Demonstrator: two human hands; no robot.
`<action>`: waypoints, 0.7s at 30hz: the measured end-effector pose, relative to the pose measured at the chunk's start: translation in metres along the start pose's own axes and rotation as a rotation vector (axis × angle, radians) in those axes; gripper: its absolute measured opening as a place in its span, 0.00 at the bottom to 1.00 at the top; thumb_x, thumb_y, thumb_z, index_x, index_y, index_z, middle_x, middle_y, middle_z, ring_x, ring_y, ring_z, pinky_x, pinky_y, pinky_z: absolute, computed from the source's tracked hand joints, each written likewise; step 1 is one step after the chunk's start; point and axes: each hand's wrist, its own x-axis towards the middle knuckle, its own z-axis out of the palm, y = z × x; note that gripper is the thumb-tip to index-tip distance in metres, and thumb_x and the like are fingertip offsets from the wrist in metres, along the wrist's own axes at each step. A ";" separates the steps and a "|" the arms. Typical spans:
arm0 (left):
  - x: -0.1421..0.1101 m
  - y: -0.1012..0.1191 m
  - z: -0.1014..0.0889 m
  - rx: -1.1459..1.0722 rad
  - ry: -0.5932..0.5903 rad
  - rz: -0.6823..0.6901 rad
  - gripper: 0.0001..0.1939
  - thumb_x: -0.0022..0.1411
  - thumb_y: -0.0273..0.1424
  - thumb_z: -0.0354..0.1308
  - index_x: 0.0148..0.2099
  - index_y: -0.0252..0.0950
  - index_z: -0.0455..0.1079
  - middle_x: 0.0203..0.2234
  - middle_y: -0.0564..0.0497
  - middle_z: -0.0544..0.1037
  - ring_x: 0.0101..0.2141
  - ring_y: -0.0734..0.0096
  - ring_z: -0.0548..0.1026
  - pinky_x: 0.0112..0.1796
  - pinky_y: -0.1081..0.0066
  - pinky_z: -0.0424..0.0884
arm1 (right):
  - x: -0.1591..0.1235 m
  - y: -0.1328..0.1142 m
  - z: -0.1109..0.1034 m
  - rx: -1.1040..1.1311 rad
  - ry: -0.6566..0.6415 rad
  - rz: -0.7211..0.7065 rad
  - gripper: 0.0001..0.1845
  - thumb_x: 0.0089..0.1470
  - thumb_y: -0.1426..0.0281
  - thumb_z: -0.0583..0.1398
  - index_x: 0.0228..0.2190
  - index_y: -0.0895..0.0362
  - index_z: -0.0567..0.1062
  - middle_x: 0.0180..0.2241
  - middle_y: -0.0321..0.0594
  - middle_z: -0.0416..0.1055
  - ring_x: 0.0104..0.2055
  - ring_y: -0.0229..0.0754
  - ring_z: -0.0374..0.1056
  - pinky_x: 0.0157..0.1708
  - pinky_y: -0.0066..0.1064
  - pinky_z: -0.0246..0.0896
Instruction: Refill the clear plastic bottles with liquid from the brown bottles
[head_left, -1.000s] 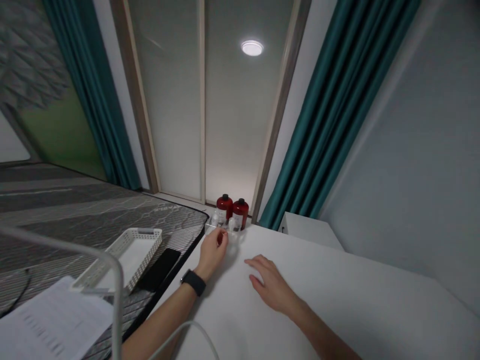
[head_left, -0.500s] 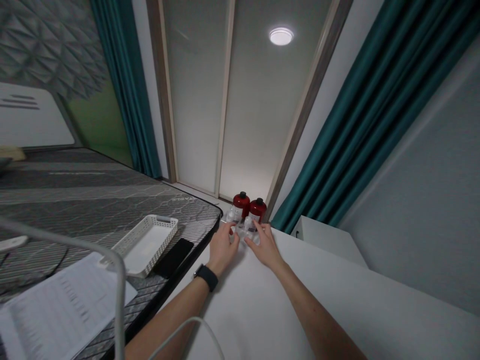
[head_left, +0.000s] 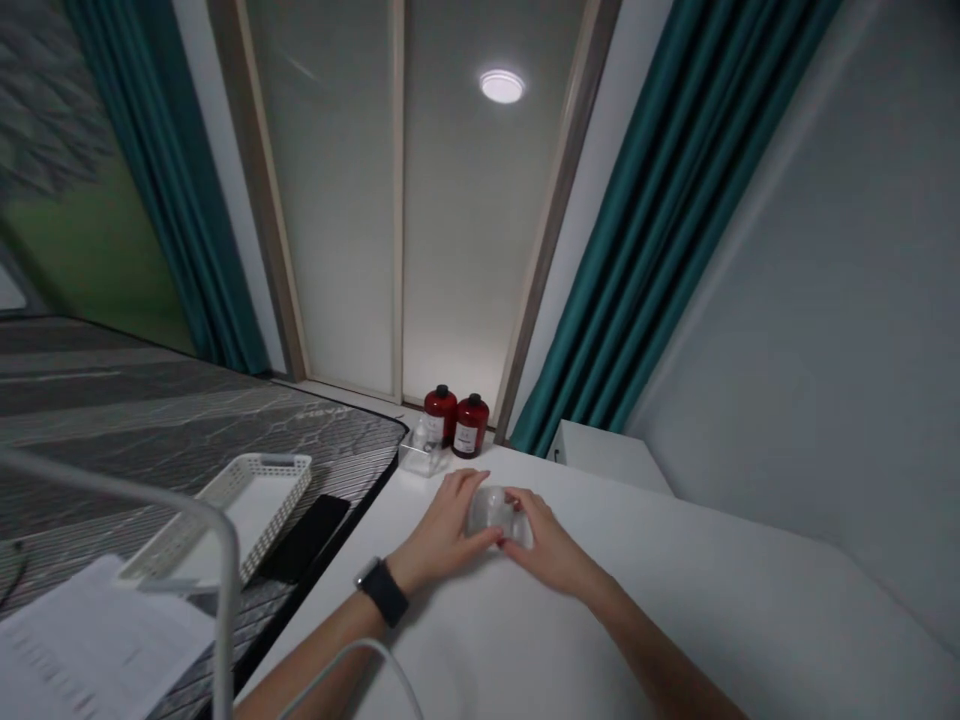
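– Where's your camera riding?
– On your head, one view only, above the white worktop [head_left: 570, 620].
– Facing?
– Forward and down. Glass panels [head_left: 330, 210] ahead, top centre; grey mattress [head_left: 157, 410] off left; pale wall [head_left: 840, 350] right.
– How near?
– Close over your left hand [head_left: 448, 520] and right hand [head_left: 553, 550], below centre; well back from the panels. Wide framing.

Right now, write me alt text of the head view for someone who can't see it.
A person's left hand and right hand hold a small clear container between them at a white table. Beyond them, two red bottles with black caps stand beside a clear box. To the left, a white basket lies on a gray mattress.
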 end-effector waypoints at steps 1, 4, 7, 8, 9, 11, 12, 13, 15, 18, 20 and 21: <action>-0.003 0.003 0.003 -0.021 -0.085 0.024 0.31 0.62 0.38 0.61 0.64 0.37 0.58 0.56 0.39 0.66 0.57 0.51 0.64 0.58 0.51 0.62 | -0.015 -0.002 -0.006 0.028 -0.036 0.008 0.31 0.51 0.74 0.63 0.56 0.53 0.63 0.52 0.44 0.68 0.53 0.48 0.65 0.56 0.42 0.58; -0.010 0.012 0.012 -0.089 -0.312 0.097 0.31 0.62 0.38 0.62 0.64 0.38 0.58 0.53 0.41 0.69 0.53 0.54 0.68 0.56 0.55 0.65 | -0.055 -0.008 -0.024 0.071 -0.072 0.066 0.33 0.50 0.74 0.64 0.57 0.52 0.62 0.53 0.44 0.66 0.55 0.48 0.62 0.58 0.42 0.55; -0.011 0.028 0.024 -0.130 -0.428 0.074 0.41 0.54 0.38 0.70 0.65 0.38 0.56 0.55 0.41 0.69 0.54 0.53 0.69 0.56 0.57 0.65 | -0.080 -0.010 -0.037 0.135 -0.063 0.127 0.33 0.45 0.74 0.67 0.53 0.52 0.66 0.51 0.42 0.66 0.56 0.50 0.61 0.58 0.42 0.54; -0.009 0.034 0.028 -0.129 -0.448 0.042 0.43 0.52 0.37 0.72 0.65 0.37 0.56 0.56 0.40 0.70 0.54 0.53 0.69 0.56 0.58 0.65 | -0.084 -0.011 -0.040 0.164 -0.043 0.142 0.31 0.44 0.74 0.67 0.50 0.53 0.67 0.50 0.42 0.66 0.54 0.50 0.61 0.56 0.42 0.55; -0.006 0.041 0.032 -0.118 -0.467 0.007 0.43 0.50 0.37 0.73 0.64 0.37 0.57 0.55 0.40 0.70 0.53 0.53 0.70 0.55 0.58 0.66 | -0.086 -0.011 -0.041 0.192 -0.009 0.155 0.28 0.44 0.74 0.67 0.47 0.54 0.68 0.48 0.41 0.66 0.53 0.49 0.62 0.55 0.41 0.56; 0.000 0.054 0.038 -0.070 -0.509 -0.045 0.40 0.48 0.37 0.74 0.60 0.36 0.61 0.52 0.41 0.73 0.50 0.52 0.72 0.51 0.59 0.67 | -0.087 -0.011 -0.040 0.229 0.084 0.180 0.23 0.43 0.74 0.67 0.42 0.54 0.68 0.43 0.39 0.66 0.49 0.48 0.63 0.51 0.39 0.58; 0.003 0.059 0.041 -0.044 -0.533 -0.052 0.36 0.48 0.38 0.74 0.56 0.36 0.64 0.50 0.42 0.75 0.48 0.52 0.73 0.49 0.59 0.68 | -0.086 -0.011 -0.039 0.237 0.128 0.192 0.21 0.43 0.75 0.66 0.40 0.54 0.68 0.42 0.38 0.66 0.47 0.47 0.63 0.50 0.39 0.59; 0.006 0.063 0.043 -0.021 -0.547 -0.046 0.34 0.48 0.39 0.74 0.54 0.36 0.66 0.48 0.43 0.75 0.47 0.53 0.73 0.48 0.60 0.68 | -0.085 -0.010 -0.037 0.243 0.160 0.201 0.20 0.43 0.75 0.66 0.39 0.54 0.68 0.40 0.37 0.66 0.46 0.47 0.63 0.49 0.39 0.59; 0.009 0.066 0.045 0.001 -0.552 -0.018 0.31 0.48 0.39 0.73 0.51 0.37 0.66 0.46 0.46 0.76 0.45 0.54 0.73 0.47 0.60 0.67 | -0.084 -0.009 -0.035 0.257 0.200 0.228 0.19 0.43 0.75 0.66 0.38 0.53 0.68 0.39 0.36 0.66 0.44 0.46 0.64 0.48 0.39 0.58; 0.008 0.064 0.048 -0.007 -0.531 0.009 0.30 0.48 0.37 0.73 0.50 0.38 0.66 0.47 0.47 0.75 0.45 0.56 0.72 0.48 0.61 0.66 | -0.085 -0.005 -0.035 0.310 0.200 0.270 0.19 0.43 0.72 0.66 0.38 0.53 0.68 0.37 0.36 0.66 0.43 0.46 0.64 0.46 0.38 0.59; 0.006 0.062 0.049 -0.015 -0.530 0.019 0.31 0.48 0.37 0.73 0.51 0.38 0.66 0.47 0.47 0.75 0.45 0.56 0.72 0.48 0.61 0.65 | -0.086 -0.003 -0.038 0.357 0.168 0.269 0.20 0.43 0.71 0.67 0.39 0.53 0.68 0.38 0.36 0.66 0.43 0.46 0.65 0.45 0.37 0.60; 0.005 0.062 0.049 -0.017 -0.533 0.027 0.31 0.48 0.37 0.74 0.52 0.38 0.66 0.47 0.48 0.75 0.45 0.56 0.72 0.48 0.61 0.65 | -0.086 -0.002 -0.039 0.373 0.151 0.261 0.20 0.43 0.71 0.67 0.39 0.53 0.68 0.38 0.36 0.67 0.43 0.46 0.65 0.44 0.37 0.60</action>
